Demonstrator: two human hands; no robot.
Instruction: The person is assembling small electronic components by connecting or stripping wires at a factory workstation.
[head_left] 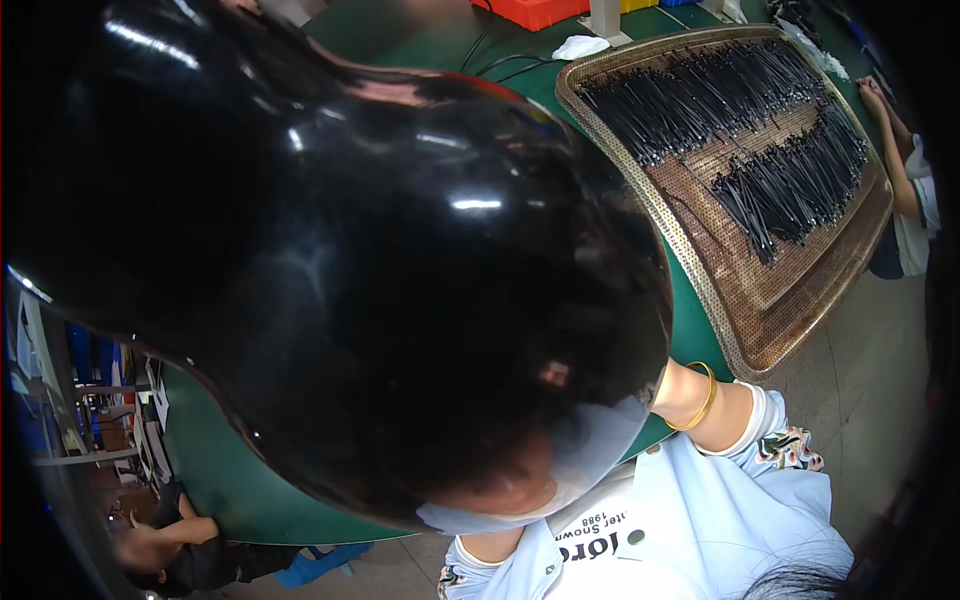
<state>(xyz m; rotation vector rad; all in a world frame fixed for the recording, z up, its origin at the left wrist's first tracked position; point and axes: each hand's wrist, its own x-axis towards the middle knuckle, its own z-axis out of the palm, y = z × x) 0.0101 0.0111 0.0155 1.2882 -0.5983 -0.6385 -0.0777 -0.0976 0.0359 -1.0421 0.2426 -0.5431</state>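
A large glossy black thing (pixel 430 290) with a rounded bulge and a narrower waist fills most of the head view, very close up. It hides both my hands and much of the table; I cannot tell its kind. My right forearm (pixel 718 405), wearing a gold bangle, reaches up from the lower right, and its wrist passes behind the black shape. Only a short stretch of my left forearm (pixel 490 545) shows below it, the hand fully covered. What either hand holds or touches cannot be seen.
A brown perforated tray (pixel 770 335) on the green table (pixel 250 495) bears two rows of thin black leads (pixel 790 180). White crumpled cloth (pixel 580 46), cables and a red bin (pixel 530 10) lie beyond. Other people sit at right (pixel 905 190) and lower left (pixel 180 540).
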